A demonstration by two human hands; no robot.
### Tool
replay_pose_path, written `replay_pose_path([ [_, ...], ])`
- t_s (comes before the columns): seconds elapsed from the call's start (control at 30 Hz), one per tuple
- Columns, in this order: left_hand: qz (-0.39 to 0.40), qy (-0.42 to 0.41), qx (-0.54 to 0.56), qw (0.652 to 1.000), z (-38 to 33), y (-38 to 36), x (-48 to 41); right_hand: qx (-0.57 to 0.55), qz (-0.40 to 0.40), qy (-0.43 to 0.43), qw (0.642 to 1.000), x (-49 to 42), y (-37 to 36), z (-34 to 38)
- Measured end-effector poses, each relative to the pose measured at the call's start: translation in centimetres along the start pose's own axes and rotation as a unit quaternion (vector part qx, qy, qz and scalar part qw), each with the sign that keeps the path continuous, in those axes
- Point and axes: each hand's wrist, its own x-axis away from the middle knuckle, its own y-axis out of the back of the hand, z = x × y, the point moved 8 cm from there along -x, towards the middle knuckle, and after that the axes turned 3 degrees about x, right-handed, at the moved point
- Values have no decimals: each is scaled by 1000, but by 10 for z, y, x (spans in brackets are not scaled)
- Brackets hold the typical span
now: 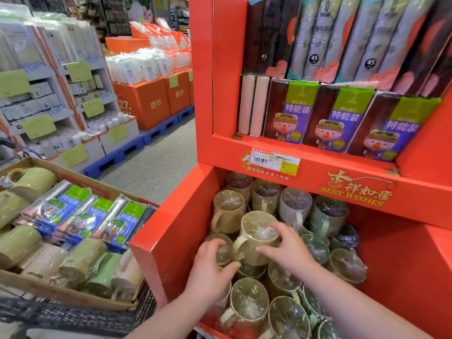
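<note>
Red cardboard display stand (171,231), lower bin: a heap of film-wrapped mugs (288,314) fills it from left wall to right. The mug (256,231) you are working on sits on top of the heap, near the bin's left wall and behind its front edge. It is tilted, with its mouth towards you and its handle (238,243) turned left. Your right hand (286,250) grasps it, fingers curled over the wrapped mouth. Your left hand (212,267) cups the neighbouring mug (223,253) just beside it, fingers bent over its rim. Expect a light, rigid body; the material cannot be confirmed. The thin, crinkled film will likely slide against skin and against other mugs. The safest hold is probably around the barrel or through the handle, not on the film stretched over the mouth, which may give or tear. The heap looks loose, so neighbours may roll.
</note>
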Motion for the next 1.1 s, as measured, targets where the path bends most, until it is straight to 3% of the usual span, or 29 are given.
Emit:
replay_pose_path([
  [0.1,64,-23,-140,988,10,-5,16,8,-8,-22,1000,-12,4,-10],
  [0.27,183,-13,-326,927,42,-24,40,10,5,-46,999,-38,-3,-14],
  [0.57,204,49,-337,918,64,-26,46,27,10,-119,992,-55,-20,-19],
  [0.9,205,69,-351,911,65,-27,47,90,35,-118,988,-59,-21,-16],
  [1.1,190,70,-354,913,57,-25,49,64,42,-75,994,-54,-21,-14],
])
